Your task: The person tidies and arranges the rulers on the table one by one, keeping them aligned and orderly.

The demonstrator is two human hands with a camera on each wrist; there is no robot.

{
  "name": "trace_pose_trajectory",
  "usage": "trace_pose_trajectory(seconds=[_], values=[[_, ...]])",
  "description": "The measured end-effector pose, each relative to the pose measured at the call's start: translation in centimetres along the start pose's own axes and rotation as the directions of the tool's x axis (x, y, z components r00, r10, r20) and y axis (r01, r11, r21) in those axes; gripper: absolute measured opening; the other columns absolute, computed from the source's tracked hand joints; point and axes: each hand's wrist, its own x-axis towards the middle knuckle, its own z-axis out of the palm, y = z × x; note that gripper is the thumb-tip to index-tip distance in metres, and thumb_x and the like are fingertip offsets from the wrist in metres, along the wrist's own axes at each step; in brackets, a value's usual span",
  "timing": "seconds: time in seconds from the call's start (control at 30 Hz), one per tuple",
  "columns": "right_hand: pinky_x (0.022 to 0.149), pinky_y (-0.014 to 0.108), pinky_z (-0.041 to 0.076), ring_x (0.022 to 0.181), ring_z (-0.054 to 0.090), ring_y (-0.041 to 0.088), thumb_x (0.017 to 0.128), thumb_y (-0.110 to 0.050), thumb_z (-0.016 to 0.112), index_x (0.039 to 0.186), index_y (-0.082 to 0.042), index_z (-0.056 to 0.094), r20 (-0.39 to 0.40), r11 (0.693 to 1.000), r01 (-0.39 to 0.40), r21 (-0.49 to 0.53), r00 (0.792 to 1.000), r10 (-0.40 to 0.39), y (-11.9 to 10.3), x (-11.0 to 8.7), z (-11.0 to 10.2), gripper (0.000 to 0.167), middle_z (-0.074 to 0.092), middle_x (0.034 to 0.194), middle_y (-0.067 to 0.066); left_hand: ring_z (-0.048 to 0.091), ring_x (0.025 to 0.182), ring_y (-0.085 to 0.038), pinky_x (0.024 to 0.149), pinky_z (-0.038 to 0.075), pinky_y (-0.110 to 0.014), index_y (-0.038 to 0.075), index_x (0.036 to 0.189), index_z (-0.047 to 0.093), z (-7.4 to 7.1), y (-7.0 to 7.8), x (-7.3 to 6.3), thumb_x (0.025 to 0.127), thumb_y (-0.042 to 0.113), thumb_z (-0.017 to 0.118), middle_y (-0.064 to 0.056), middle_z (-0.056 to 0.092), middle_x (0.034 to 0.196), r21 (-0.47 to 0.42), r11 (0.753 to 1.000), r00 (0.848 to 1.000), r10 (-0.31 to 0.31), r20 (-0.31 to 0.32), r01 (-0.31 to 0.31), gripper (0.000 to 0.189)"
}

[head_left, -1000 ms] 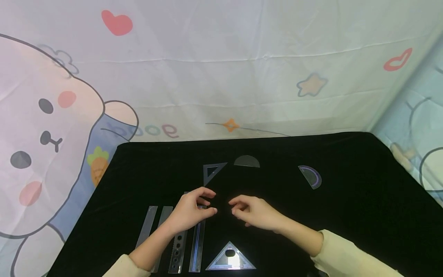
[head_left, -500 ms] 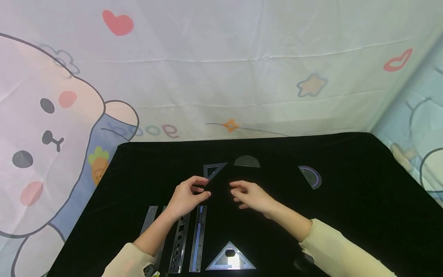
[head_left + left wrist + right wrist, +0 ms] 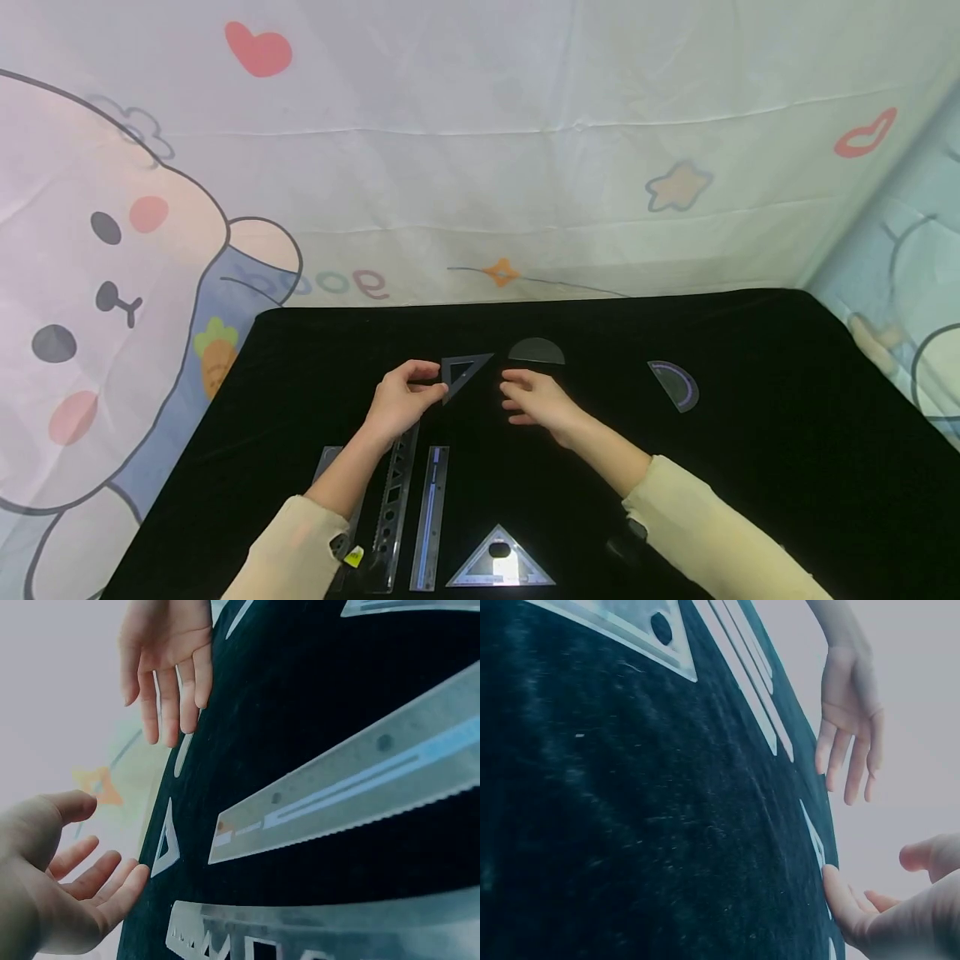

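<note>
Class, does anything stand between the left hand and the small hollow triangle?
Nothing visible does. The left hand is at the left side of the small hollow triangle; contact is unclear. The ruler with cut-outs lies nearer the person, out of the way.

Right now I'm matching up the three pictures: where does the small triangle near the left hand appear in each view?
Head: the small triangle is just below centre, right of the left hand.
Left wrist: the small triangle is left of centre, seen narrow.
Right wrist: the small triangle is right of centre, a sliver.
Shared landmark: the left hand, lower left in left wrist, upper right in right wrist.
</note>
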Motion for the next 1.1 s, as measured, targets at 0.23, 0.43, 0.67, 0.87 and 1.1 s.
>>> trace_pose_trajectory(seconds=[0.23,0.43,0.67,0.87,1.1], values=[[0.090,0.038,0.050,0.118,0.050,0.033,0.097,-0.021,0.046,0.139,-0.002,0.034,-0.009,0.995,-0.039,0.091,0.999,0.040,-0.2,1.6,0.1,0.049,0.041,0.139,0.019,0.061,0.096,-0.022,0.079,0.054,-0.032,0.010,0.119,0.055,0.1,-0.1,1.3,0.087,0.022,0.062,-0.009,0.056,0.120,-0.014,0.997,0.997,-0.070,-0.017,0.070,0.035],[0.094,0.039,0.047,0.119,0.049,0.034,0.098,-0.020,0.042,0.140,-0.001,0.031,-0.010,0.981,-0.068,0.181,0.997,0.071,-0.6,2.6,0.4,0.048,0.040,0.139,0.020,0.060,0.098,-0.024,0.081,0.054,-0.033,0.009,0.122,0.053,0.2,-0.3,2.1,0.089,0.023,0.060,-0.011,0.054,0.121,-0.004,0.992,0.992,-0.124,-0.022,0.124,0.037],[0.096,0.039,0.046,0.120,0.048,0.034,0.098,-0.020,0.041,0.142,0.000,0.027,-0.026,0.963,-0.092,0.252,0.995,0.101,-1.1,3.6,1.0,0.049,0.038,0.140,0.021,0.058,0.101,-0.025,0.083,0.053,-0.036,0.008,0.122,0.053,0.3,-0.6,3.0,0.089,0.024,0.059,-0.011,0.055,0.117,-0.021,0.984,0.984,-0.176,-0.029,0.175,0.036],[0.095,0.038,0.047,0.120,0.047,0.033,0.098,-0.020,0.041,0.143,-0.001,0.025,-0.058,0.943,-0.125,0.309,0.987,0.150,-1.2,4.5,1.4,0.051,0.036,0.141,0.020,0.058,0.102,-0.025,0.084,0.053,-0.036,0.008,0.122,0.053,0.4,-0.9,3.7,0.089,0.024,0.059,-0.011,0.057,0.115,-0.055,0.977,0.978,-0.206,-0.029,0.204,0.037],[0.094,0.036,0.048,0.121,0.047,0.031,0.098,-0.020,0.043,0.143,-0.003,0.026,-0.076,0.929,-0.156,0.335,0.979,0.192,-0.8,5.2,1.7,0.051,0.035,0.143,0.017,0.058,0.102,-0.025,0.086,0.052,-0.037,0.009,0.125,0.051,0.6,-0.8,4.3,0.090,0.025,0.058,-0.011,0.057,0.118,-0.081,0.971,0.974,-0.226,-0.010,0.224,0.039]])
